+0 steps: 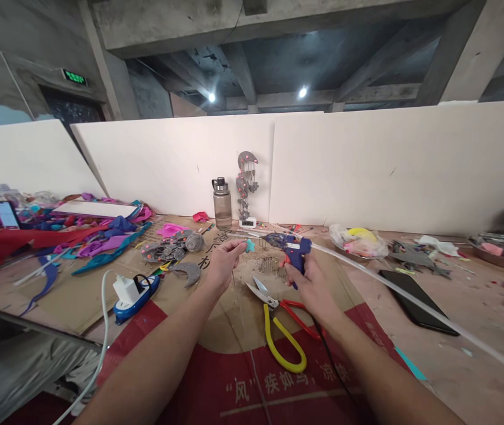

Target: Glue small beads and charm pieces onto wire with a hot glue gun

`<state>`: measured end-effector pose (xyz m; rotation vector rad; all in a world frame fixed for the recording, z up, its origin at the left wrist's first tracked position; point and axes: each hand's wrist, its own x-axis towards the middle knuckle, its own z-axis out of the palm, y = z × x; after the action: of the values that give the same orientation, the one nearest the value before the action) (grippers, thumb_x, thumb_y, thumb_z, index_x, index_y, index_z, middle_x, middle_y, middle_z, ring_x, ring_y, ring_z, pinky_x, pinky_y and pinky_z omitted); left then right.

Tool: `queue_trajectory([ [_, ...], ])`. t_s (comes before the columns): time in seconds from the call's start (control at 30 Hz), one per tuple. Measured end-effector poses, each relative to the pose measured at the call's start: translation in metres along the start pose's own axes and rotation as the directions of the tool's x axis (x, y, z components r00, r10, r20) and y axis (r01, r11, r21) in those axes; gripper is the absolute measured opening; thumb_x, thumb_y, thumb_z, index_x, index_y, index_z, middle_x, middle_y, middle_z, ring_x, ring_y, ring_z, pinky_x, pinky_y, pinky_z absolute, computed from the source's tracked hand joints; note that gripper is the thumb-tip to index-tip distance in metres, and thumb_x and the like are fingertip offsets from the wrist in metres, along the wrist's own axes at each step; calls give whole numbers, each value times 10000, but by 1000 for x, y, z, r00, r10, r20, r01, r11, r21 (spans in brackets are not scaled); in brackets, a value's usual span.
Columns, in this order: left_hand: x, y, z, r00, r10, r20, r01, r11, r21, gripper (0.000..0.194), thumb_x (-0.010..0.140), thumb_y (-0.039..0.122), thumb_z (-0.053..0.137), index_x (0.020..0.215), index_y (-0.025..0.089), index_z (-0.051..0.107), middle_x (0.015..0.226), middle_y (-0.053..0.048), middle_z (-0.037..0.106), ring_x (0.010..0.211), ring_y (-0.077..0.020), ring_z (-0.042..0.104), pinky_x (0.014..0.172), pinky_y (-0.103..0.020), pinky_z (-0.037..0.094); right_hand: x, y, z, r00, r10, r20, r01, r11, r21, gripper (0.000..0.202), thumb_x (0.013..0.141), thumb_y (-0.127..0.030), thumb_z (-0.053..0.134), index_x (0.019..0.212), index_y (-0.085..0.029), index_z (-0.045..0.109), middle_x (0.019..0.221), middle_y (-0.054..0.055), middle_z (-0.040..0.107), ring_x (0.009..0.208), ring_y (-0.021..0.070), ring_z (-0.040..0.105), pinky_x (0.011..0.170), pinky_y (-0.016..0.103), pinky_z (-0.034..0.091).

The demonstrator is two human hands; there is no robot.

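Between the fingertips of my left hand (224, 262) is a small teal felt piece (250, 245), its shape roughly a star. My right hand (309, 283) grips a blue hot glue gun (296, 251), whose nozzle points left toward the teal piece. A long translucent glue stick (393, 289) sticks out of the gun's back end. Below my hands lie scissors (285, 336), one handle yellow and one red, with their blades apart. A grey felt crescent (187, 273) rests left of my left hand, by a grey yarn ball (194, 242).
Behind stand a water bottle (222, 206) and a grey hanging moon ornament (247, 177). A blue power strip (136, 298) with a white plug lies left, near coloured felt scraps (101, 242). A black phone (415, 301) and a plastic-wrapped bowl (358, 242) are right. White boards (389, 165) line the back.
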<state>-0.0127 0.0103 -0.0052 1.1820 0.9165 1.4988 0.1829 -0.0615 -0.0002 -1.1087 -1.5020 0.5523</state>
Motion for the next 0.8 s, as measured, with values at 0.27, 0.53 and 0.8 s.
queue_trajectory([
  [0.27, -8, -1, 8, 998, 24, 65, -29, 996, 82, 339, 600, 447, 772, 754, 150, 716, 591, 18, 568, 439, -36, 300, 430, -209, 205, 28, 58, -29, 909, 416, 14, -398, 881, -255, 265, 660, -381, 666, 604, -243, 446, 531, 32, 565, 504, 214, 563, 520, 365, 464],
  [0.53, -15, 1, 10, 881, 466, 80, -449, 774, 447, 110, 711, 325, 715, 761, 232, 749, 966, -69, 662, 918, -199, 572, 732, -289, 431, 19, 24, -13, 992, -31, -121, -15, 932, -362, 229, 793, -427, 520, 724, -221, 447, 731, 57, 564, 765, 227, 553, 770, 418, 453],
  [0.8, -23, 6, 13, 870, 466, 159, -487, 765, 422, 98, 753, 293, 673, 774, 229, 745, 855, -67, 683, 851, -195, 601, 771, -304, 449, 11, -14, 59, 934, 304, 186, -356, 783, 510, 388, 694, -371, 634, 923, -241, 349, 778, -40, 587, 634, 119, 572, 688, 313, 490],
])
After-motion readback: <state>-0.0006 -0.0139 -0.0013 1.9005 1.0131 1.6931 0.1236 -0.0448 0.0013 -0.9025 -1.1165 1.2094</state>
